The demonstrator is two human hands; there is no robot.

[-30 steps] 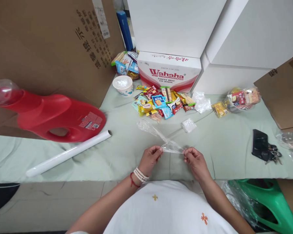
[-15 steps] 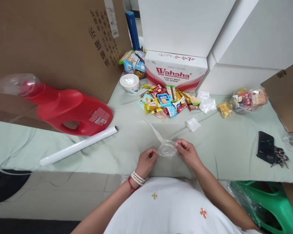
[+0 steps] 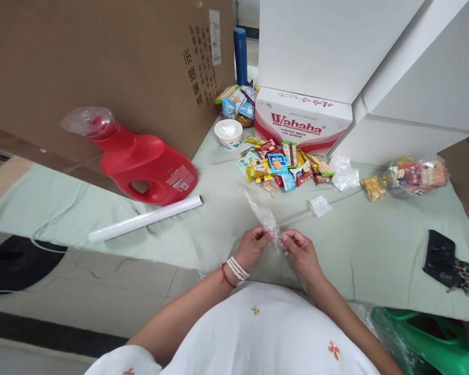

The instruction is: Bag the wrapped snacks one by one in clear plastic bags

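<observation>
A thin clear plastic bag hangs between my two hands, bunched at its near end and trailing away over the table. My left hand pinches its left side, and white beads and a red string circle that wrist. Close beside it, my right hand pinches the same bunched end with thumb and forefinger. Beyond the bag lies a heap of wrapped snacks. To the right of the bag sits a small folded plastic packet, with crumpled clear plastic farther back.
A red detergent bottle and a white tube lie at left. Behind the snacks stand a paper bowl and a Wahaha box. Filled snack bags sit at right, near a black case with keys. A green stool is below.
My hands have drawn closer together, and the bag's opening, spread in a loop before, is now gathered narrow between them. The whole view has shifted, so the table things appear farther right.
</observation>
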